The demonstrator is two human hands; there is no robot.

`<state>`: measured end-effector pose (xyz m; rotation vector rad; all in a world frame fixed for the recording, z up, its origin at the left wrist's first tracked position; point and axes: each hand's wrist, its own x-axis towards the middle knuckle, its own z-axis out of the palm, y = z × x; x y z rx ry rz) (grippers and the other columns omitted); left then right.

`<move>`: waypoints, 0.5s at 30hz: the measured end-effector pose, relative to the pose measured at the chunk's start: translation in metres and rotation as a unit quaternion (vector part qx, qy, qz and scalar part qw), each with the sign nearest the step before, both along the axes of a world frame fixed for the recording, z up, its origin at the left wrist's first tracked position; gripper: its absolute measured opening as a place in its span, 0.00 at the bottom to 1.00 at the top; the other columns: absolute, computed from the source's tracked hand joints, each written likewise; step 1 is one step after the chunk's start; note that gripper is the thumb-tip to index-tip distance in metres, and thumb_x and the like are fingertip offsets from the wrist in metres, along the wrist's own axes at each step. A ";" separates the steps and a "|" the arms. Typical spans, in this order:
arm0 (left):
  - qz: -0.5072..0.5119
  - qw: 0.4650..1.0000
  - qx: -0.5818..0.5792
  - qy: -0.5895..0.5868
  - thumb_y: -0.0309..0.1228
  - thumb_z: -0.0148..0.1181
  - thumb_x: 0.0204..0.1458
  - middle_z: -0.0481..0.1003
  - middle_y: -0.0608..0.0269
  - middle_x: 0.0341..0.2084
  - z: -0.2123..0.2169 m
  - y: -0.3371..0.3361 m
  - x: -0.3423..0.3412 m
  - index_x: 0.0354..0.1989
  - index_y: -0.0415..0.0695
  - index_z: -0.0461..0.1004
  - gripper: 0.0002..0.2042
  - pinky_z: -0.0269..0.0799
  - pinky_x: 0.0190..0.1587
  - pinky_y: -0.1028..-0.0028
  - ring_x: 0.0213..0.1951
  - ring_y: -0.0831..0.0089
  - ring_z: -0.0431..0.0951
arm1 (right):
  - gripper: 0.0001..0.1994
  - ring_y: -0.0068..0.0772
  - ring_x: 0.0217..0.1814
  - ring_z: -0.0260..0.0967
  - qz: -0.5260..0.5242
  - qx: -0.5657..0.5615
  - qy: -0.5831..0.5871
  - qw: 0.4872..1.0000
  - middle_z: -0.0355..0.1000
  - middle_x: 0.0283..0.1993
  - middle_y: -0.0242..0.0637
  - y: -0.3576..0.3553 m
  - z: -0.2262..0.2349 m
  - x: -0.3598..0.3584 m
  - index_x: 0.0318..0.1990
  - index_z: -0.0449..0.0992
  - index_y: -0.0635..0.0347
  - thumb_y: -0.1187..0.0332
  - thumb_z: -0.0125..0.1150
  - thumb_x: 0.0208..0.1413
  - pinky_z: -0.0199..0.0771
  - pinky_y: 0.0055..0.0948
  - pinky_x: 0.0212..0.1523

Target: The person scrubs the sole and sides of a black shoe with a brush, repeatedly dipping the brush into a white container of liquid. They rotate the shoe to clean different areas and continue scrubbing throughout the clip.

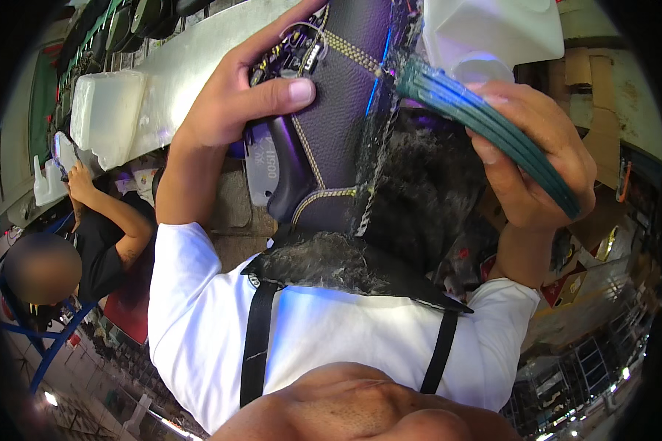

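My left hand [235, 103] grips the side of a dark leather-covered piece [338, 125] with pale stitched seams, its thumb resting on top. Beside that thumb, a recess in the piece shows metal parts and a loop of pale cord. My right hand [544, 147] is closed round a green, ribbed, flat brush-like tool [493, 121]. The tool's frayed far end meets the right edge of the leather-covered piece, where a ragged, clear film or glue runs along it. What lies under the piece is hidden.
A black apron [419, 191] with pale smears covers my front. A white plastic container [493, 33] stands beyond my right hand. A translucent block-shaped container [107, 117] sits on the metal worktop [173, 95] at left. Another person [103, 250] works at the far left.
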<state>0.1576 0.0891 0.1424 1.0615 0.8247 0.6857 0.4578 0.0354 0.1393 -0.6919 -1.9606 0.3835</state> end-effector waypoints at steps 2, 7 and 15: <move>-0.002 1.000 0.019 0.008 0.32 0.74 0.42 0.59 0.43 0.72 -0.006 0.004 0.001 0.76 0.29 0.47 0.53 0.50 0.74 0.68 0.71 0.61 0.63 | 0.14 0.52 0.40 0.83 0.027 -0.030 0.029 0.999 0.81 0.39 0.58 -0.004 -0.003 -0.002 0.44 0.80 0.78 0.78 0.71 0.50 0.84 0.40 0.42; -0.019 0.999 0.036 -0.030 0.33 0.73 0.45 0.60 0.42 0.71 -0.015 0.008 -0.009 0.76 0.29 0.46 0.53 0.52 0.74 0.67 0.70 0.60 0.64 | 0.14 0.53 0.38 0.83 0.098 -0.080 0.065 0.990 0.80 0.36 0.58 -0.008 -0.013 -0.005 0.42 0.79 0.75 0.72 0.72 0.52 0.85 0.40 0.39; -0.040 0.998 0.041 -0.010 0.35 0.74 0.45 0.59 0.40 0.71 -0.016 0.012 -0.006 0.76 0.29 0.48 0.52 0.50 0.75 0.66 0.71 0.59 0.63 | 0.12 0.49 0.43 0.82 -0.023 -0.080 -0.018 0.996 0.82 0.42 0.55 -0.005 0.004 0.005 0.44 0.80 0.76 0.80 0.70 0.52 0.82 0.39 0.47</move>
